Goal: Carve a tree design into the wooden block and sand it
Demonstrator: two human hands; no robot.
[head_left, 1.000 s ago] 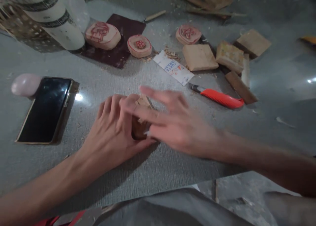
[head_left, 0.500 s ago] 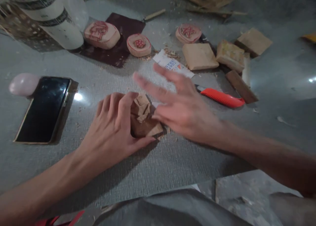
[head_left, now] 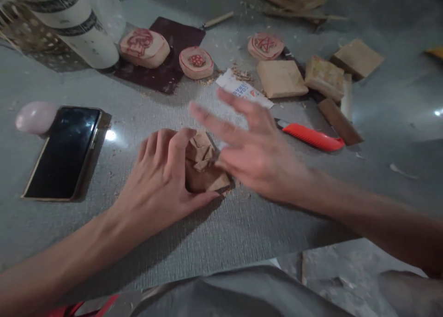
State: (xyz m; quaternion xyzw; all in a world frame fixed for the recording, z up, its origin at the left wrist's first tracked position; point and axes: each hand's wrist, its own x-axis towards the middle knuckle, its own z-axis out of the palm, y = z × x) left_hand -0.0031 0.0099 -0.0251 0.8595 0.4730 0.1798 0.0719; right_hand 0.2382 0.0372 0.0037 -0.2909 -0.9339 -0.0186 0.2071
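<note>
A small carved brown wooden piece (head_left: 202, 167) lies on the grey mat (head_left: 214, 234) in the middle. My left hand (head_left: 162, 181) curls round its left side, fingers bent over the top and thumb along the bottom edge. My right hand (head_left: 254, 153) hovers just right of the piece with its fingers spread and stretched out toward the upper left; it holds nothing. An orange utility knife (head_left: 311, 137) lies right behind that hand.
A black phone (head_left: 64, 151) lies at the left beside a pale pink stone (head_left: 34, 117). Behind are three round carved wooden stamps (head_left: 143, 47), dark sandpaper (head_left: 166, 70), a white label (head_left: 242, 91), several plain wood blocks (head_left: 282, 78) and a white cylinder (head_left: 74, 24).
My right hand lifted off the wooden piece and drew back to the right, uncovering it. My left hand stays curled on the piece.
</note>
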